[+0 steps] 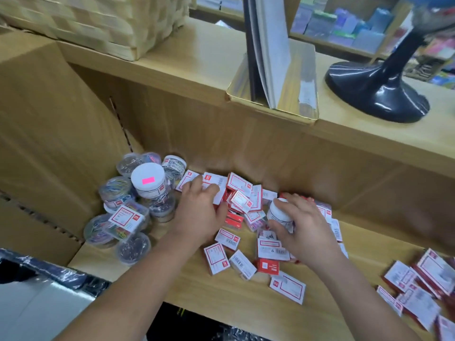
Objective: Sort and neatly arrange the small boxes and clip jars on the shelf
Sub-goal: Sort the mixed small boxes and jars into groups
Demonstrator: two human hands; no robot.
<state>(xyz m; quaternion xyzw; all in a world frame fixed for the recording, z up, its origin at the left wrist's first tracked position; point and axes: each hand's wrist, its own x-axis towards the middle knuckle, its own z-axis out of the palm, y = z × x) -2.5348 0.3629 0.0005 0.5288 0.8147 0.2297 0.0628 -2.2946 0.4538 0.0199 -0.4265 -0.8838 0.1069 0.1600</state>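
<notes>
Several small red-and-white boxes point(242, 193) lie jumbled in the middle of the wooden shelf point(229, 294), with more boxes point(418, 279) at the right. Clear clip jars point(115, 190) with white lids cluster at the left; one tall jar point(148, 179) carries a pink sticker. My left hand point(199, 207) rests on the box pile, fingers curled over a white box point(216, 185). My right hand point(300, 227) grips a white-lidded clip jar point(279, 212) among the boxes.
A brown cardboard carton point(44, 124) walls the left side. On the upper ledge stand a woven basket point(98, 18), a gold tray point(295, 77) with upright grey sheets, and a black fan base point(376, 94). Plastic-wrapped dark goods point(49, 274) sit at lower left.
</notes>
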